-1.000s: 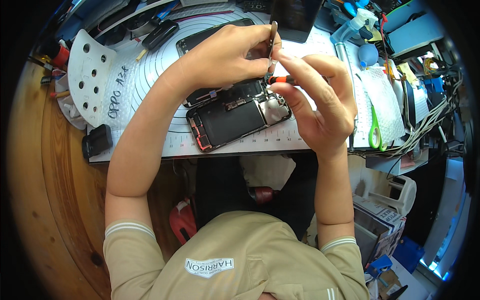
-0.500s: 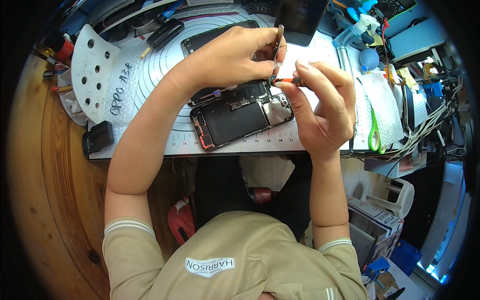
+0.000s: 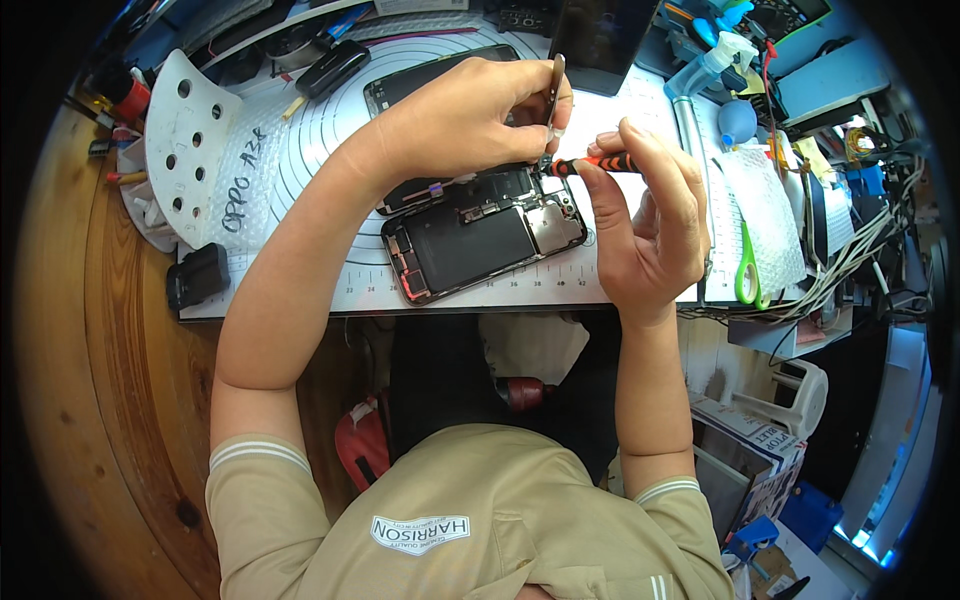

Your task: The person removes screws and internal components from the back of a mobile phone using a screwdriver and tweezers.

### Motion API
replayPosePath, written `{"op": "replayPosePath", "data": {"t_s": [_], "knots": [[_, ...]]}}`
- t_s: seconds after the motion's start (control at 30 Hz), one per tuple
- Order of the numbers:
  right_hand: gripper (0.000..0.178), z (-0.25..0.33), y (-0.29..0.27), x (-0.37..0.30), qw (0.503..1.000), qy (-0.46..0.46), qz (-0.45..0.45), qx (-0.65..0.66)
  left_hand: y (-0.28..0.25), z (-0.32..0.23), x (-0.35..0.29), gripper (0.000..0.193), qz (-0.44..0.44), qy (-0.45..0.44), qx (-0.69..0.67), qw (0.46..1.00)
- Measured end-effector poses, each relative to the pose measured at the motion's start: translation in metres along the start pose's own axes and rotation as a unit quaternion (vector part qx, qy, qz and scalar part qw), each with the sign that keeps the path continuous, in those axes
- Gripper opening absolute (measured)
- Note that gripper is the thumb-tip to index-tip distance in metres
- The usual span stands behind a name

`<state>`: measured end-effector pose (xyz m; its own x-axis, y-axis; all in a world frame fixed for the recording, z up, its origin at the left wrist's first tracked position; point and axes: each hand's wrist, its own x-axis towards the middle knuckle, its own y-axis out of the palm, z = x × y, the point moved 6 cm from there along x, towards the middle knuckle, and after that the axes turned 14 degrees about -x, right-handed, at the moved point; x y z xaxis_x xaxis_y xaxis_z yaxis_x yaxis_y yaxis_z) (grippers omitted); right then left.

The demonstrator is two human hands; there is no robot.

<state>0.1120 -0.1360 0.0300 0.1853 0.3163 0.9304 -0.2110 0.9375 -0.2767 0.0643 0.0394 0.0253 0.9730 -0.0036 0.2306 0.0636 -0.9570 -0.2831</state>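
An opened smartphone (image 3: 480, 240), back cover off with battery and boards showing, lies on a white work mat (image 3: 320, 160). My left hand (image 3: 460, 120) hovers over its upper edge and pinches metal tweezers (image 3: 553, 95) that point down at the phone's top right corner. My right hand (image 3: 650, 220) is beside the phone's right end and grips a small screwdriver with an orange and black handle (image 3: 600, 162), its tip aimed left toward the tweezers. A second dark phone panel (image 3: 400, 85) lies behind my left hand.
A white perforated tray (image 3: 185, 130) stands at the mat's left, a small black box (image 3: 197, 275) below it. Green-handled scissors (image 3: 747, 270), bubble wrap, cables and bottles crowd the right. A black case (image 3: 335, 65) lies at the back. The wooden desk (image 3: 110, 380) curves on the left.
Both hands have stayed over the phone's top right corner. The right hand has turned slightly, bringing the screwdriver more level, and the view has shifted a little.
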Motion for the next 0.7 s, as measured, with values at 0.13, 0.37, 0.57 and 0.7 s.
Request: {"op": "replayPosePath", "data": {"t_s": [0.13,0.37,0.57,0.7], "knots": [[0.042,-0.003,-0.001,-0.004,1.0,0.023,0.002,0.009,0.0,0.003,0.001,0.013,-0.001,-0.015,-0.016,1.0],[0.043,-0.001,-0.003,-0.003,1.0,0.019,-0.002,0.003,-0.001,-0.002,-0.001,0.012,-0.014,0.006,-0.011,1.0],[0.043,-0.001,-0.008,-0.003,1.0,0.016,-0.011,-0.017,-0.001,-0.001,-0.001,0.013,-0.007,0.0,-0.021,1.0],[0.061,-0.014,-0.028,-0.001,0.992,0.109,-0.055,0.022,0.0,-0.003,0.0,0.014,-0.014,-0.021,-0.059,0.998]]}}
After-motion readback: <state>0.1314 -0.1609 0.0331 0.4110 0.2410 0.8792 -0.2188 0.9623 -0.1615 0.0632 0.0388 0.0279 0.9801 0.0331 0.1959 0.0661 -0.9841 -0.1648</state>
